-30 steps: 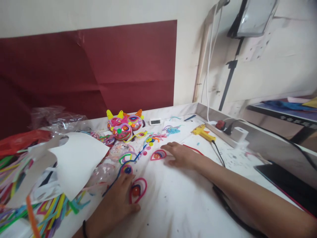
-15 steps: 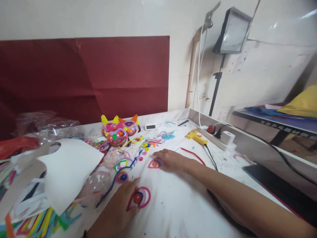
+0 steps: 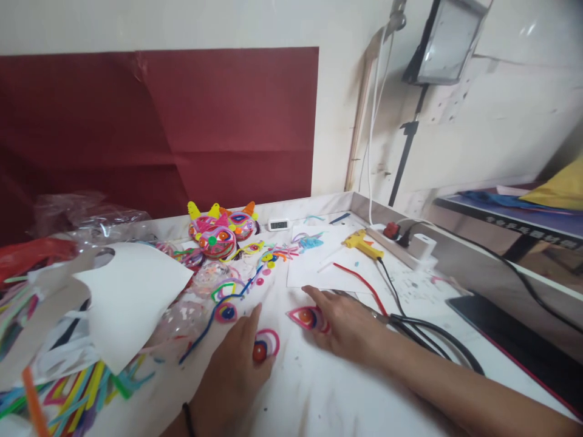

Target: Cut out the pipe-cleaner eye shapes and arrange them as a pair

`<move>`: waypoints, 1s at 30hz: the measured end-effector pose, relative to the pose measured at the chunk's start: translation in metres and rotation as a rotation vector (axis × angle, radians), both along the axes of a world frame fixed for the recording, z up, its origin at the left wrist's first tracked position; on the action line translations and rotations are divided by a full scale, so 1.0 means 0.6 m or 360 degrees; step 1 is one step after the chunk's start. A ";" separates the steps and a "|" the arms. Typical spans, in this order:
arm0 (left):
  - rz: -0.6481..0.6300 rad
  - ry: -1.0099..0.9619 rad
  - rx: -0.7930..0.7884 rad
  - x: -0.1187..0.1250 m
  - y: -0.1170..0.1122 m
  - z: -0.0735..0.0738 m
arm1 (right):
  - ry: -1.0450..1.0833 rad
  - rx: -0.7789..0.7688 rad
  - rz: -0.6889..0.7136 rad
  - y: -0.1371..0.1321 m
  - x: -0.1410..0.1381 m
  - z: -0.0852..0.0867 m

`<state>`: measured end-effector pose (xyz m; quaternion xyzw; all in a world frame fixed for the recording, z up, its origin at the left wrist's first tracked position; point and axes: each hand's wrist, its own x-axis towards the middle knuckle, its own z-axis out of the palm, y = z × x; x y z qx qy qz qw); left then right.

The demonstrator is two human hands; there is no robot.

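Note:
My left hand (image 3: 232, 370) lies flat and open on the white table, its fingers resting on a pink eye-shaped pipe-cleaner piece with a red bead (image 3: 264, 346). My right hand (image 3: 344, 325) lies flat beside it, fingers spread over a second pink eye piece (image 3: 306, 317). A small pink and blue spiral (image 3: 226, 312) and a bent blue pipe cleaner (image 3: 214, 318) lie just left of my left hand's fingertips.
Colourful pipe-cleaner masks (image 3: 221, 230) stand at the back. White paper sheets (image 3: 132, 297) and loose pipe cleaners (image 3: 82, 388) crowd the left. A yellow glue gun (image 3: 362, 243), power strip (image 3: 410, 246), black scissors (image 3: 423, 331), red pipe cleaner (image 3: 359, 279) and dark tablet (image 3: 519, 343) lie right.
My right hand slid the far eye piece toward me, uncovering white paper and the scissors. My left hand shifted slightly, staying on the near eye piece. The view wobbled.

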<state>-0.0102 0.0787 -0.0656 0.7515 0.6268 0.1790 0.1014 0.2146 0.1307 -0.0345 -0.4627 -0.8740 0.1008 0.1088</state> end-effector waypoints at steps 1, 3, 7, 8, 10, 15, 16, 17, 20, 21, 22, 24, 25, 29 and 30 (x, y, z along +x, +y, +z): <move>0.0007 0.0003 0.0007 0.005 0.002 0.000 | 0.0002 -0.0008 -0.0025 -0.010 -0.002 -0.002; 0.0021 -0.0016 0.0003 0.013 0.005 0.001 | 0.0000 -0.0021 -0.0064 -0.027 -0.007 -0.007; 0.0021 -0.0114 -0.0065 0.004 0.009 0.012 | -0.0011 -0.0017 -0.0139 -0.050 -0.012 -0.017; -0.0015 -0.0104 -0.0112 -0.003 0.009 0.016 | -0.0008 -0.0014 -0.0149 -0.054 -0.011 -0.020; -0.0130 -0.0076 -0.0182 -0.020 0.009 0.027 | 0.0011 -0.0007 -0.0157 -0.058 -0.008 -0.024; -0.0583 0.0045 -0.0327 -0.050 0.013 0.041 | 0.0097 0.0026 -0.0133 -0.057 -0.004 -0.037; -0.0638 0.0062 -0.0332 -0.053 0.016 0.039 | 0.0112 0.0033 -0.0121 -0.057 -0.004 -0.041; -0.0673 0.0067 -0.0333 -0.055 0.019 0.037 | 0.0127 0.0038 -0.0108 -0.057 -0.004 -0.044; -0.0760 0.0063 -0.0339 -0.060 0.034 0.028 | 0.0171 0.0060 -0.0097 -0.057 -0.005 -0.051; -0.0794 0.0058 -0.0336 -0.061 0.040 0.027 | 0.0185 0.0066 -0.0103 -0.058 -0.004 -0.053; -0.0831 0.0057 -0.0330 -0.061 0.045 0.027 | 0.0200 0.0072 -0.0110 -0.058 -0.004 -0.055; -0.0906 0.0084 -0.0296 -0.058 0.054 0.030 | 0.0226 0.0085 -0.0125 -0.059 -0.003 -0.058; -0.0932 0.0114 -0.0268 -0.055 0.056 0.034 | 0.0240 0.0092 -0.0135 -0.059 -0.003 -0.059; -0.0858 0.0215 -0.0145 -0.034 0.052 0.041 | 0.0290 0.0123 -0.0168 -0.058 -0.005 -0.065; -0.0799 0.0219 -0.0121 -0.027 0.048 0.040 | 0.0301 0.0130 -0.0171 -0.058 -0.006 -0.066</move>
